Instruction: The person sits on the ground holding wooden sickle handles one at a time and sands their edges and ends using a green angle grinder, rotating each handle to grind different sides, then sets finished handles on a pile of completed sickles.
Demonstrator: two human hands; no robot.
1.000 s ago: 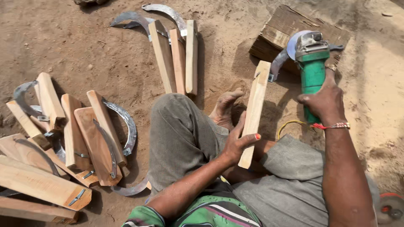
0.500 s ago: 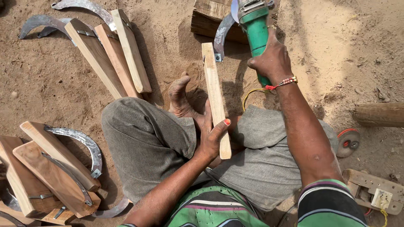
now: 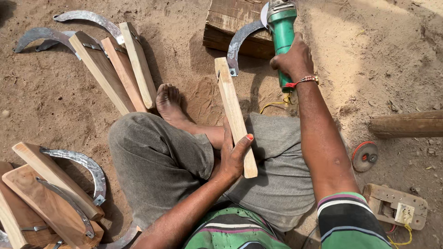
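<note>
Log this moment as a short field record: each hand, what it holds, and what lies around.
left hand: grips the wooden handle of a sickle near its lower end
sickle blade: curved, resting on the wooden block
right hand: holds the green angle grinder, its head at the blade
ground: sandy soil
upper left: three finished sickles
lower left: more sickles in a pile
right: grinding disc, wired wooden switch board

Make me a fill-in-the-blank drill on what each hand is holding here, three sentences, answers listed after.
1. The right hand grips an angle grinder whose body is coloured ____.
2. The left hand holds the sickle by its ____ handle.
3. The sickle's curved blade rests against a block of ____.

Missing words: green; wooden; wood
</note>
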